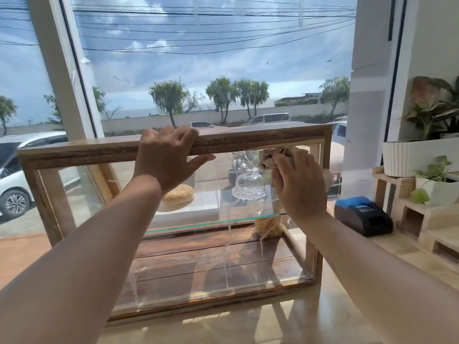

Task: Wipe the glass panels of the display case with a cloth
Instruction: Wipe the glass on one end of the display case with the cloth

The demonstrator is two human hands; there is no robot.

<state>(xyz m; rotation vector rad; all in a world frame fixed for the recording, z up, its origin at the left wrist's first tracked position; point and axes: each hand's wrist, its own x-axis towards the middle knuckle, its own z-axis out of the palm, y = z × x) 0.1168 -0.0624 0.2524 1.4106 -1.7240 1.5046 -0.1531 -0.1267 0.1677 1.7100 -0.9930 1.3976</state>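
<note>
A wooden-framed display case (260,137) with glass panels stands on the counter before a big window. My left hand (169,157) grips the case's top front rail, fingers curled over it and thumb stretched along its underside. My right hand (298,184) presses a crumpled beige cloth (273,156) against the upper right part of the glass near the top rail. Inside, on a glass shelf (213,223), sit a sesame bun (178,194) and a small glass dome (249,186). A bag of food (268,227) stands on the case's wooden floor.
A blue and black receipt printer (360,216) sits on the counter just right of the case. Beyond it, wooden crates (407,214) carry potted plants (432,184) and a white ribbed planter (407,157). A white window post (62,70) rises behind the case's left end.
</note>
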